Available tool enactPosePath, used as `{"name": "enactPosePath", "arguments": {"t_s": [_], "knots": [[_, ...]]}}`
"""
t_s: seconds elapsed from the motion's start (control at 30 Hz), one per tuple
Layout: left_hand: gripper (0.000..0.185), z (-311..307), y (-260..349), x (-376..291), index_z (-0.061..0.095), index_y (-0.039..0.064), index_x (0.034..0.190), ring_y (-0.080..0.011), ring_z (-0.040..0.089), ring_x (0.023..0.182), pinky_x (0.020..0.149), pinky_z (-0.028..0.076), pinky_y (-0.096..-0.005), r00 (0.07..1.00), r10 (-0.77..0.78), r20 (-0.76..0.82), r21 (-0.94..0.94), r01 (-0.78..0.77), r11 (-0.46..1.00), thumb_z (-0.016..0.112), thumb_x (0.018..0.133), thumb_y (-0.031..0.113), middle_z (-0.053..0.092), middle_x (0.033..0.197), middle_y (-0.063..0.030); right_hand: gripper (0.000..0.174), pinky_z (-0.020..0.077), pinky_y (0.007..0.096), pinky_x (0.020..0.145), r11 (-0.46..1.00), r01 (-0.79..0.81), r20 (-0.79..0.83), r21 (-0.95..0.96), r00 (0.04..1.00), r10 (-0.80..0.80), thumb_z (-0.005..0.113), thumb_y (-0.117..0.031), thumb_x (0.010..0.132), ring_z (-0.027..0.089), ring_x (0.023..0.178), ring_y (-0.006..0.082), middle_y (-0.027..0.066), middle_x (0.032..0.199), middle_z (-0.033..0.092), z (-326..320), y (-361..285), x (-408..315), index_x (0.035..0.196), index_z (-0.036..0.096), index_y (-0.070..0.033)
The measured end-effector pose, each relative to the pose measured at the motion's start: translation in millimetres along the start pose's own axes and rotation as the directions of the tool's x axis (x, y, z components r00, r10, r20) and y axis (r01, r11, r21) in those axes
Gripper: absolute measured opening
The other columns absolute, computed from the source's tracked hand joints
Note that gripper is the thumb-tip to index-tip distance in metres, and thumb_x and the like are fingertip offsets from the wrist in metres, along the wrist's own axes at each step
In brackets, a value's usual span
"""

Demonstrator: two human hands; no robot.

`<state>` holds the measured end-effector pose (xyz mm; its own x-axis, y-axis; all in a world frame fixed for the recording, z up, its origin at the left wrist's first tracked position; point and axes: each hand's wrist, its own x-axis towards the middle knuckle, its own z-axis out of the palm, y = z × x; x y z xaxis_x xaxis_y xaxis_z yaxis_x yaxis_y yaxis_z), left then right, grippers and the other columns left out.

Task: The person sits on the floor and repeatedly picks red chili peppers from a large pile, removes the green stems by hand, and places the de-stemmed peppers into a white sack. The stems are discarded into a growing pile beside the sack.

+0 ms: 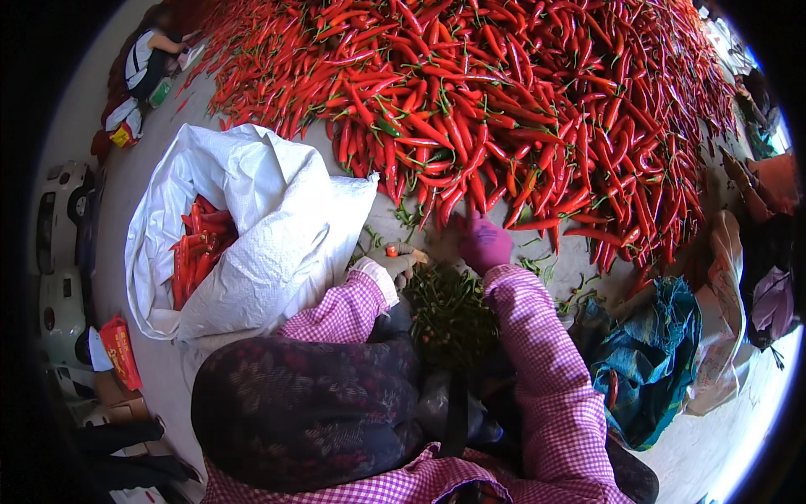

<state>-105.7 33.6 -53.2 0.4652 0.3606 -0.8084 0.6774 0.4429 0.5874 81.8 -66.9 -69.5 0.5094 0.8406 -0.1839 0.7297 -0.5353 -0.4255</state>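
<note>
A large heap of red chili peppers (453, 113), many with green stems, covers the floor before me. My right hand (485, 242), in a magenta glove, reaches to the heap's near edge, its fingertips against a pepper; a grip is not clear. My left hand (397, 261), in a grey glove with a worn tan fingertip, is curled around a red chili pepper (391, 251), of which a small part shows. Below and between my hands lies a pile of green pepper stems (450, 315). Left of my left hand, a white woven sack (271, 246) gapes, with red peppers (200, 242) inside.
At right lie a teal woven sack (655, 365) and a pale sack (721, 334). A person (145, 60) sits by the heap at upper left. Parked cars (63, 309) and a red packet (119, 353) are at far left. Another person's legs (132, 450) show at lower left.
</note>
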Motion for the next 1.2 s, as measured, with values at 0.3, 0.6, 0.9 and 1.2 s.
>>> {"name": "enactPosePath", "arguments": {"t_s": [0.3,0.6,0.9,1.2], "knots": [[0.030,44,5,-12,0.060,0.011,0.113,-0.0087,0.057,0.059,0.049,0.043,-0.0247,0.986,0.126,-0.106,0.014,-0.125,0.992,0.065,0.088,0.027,0.065,0.081,0.0012,0.037,0.0484,0.0435,0.079,0.767,0.195,0.095,0.611,0.944,-0.316,0.063,-0.022,0.076,0.063,0.090,0.0371,0.0184,0.094,0.066,-13,-7,-61,0.109,0.056,-0.006],[0.016,57,10,-25,0.061,0.004,0.096,-0.0103,0.054,0.055,0.049,0.044,-0.0253,0.962,0.256,0.095,0.294,-0.273,0.916,0.064,0.087,0.018,0.060,0.066,-0.0028,0.026,0.0488,0.0404,0.069,0.851,0.270,0.085,0.451,0.936,-0.343,0.053,-0.014,0.082,0.064,0.072,0.0299,0.0178,0.077,0.064,-43,8,-54,0.104,0.063,-0.005],[0.020,44,3,-35,0.065,0.006,0.092,-0.0145,0.059,0.069,0.065,0.048,-0.0312,0.783,0.570,0.249,0.510,-0.606,0.611,0.072,0.080,0.020,0.063,0.074,-0.0043,0.019,0.0490,0.0285,0.059,0.385,-0.210,0.350,0.899,0.872,-0.343,0.054,-0.015,0.086,0.063,0.063,0.0180,0.0046,0.074,0.065,-36,8,-63,0.098,0.062,-0.004],[0.023,21,-5,-1,0.066,0.008,0.099,-0.0098,0.061,0.085,0.078,0.049,-0.0251,0.877,0.479,0.047,0.080,-0.481,0.873,0.066,0.077,0.000,0.067,0.092,-0.0003,0.028,0.0442,0.0464,0.083,0.792,0.113,-0.128,-0.600,0.964,-0.235,0.057,-0.027,0.086,0.054,0.098,0.0356,0.0131,0.104,0.058,-70,106,-17,0.111,0.060,-0.012]]}}
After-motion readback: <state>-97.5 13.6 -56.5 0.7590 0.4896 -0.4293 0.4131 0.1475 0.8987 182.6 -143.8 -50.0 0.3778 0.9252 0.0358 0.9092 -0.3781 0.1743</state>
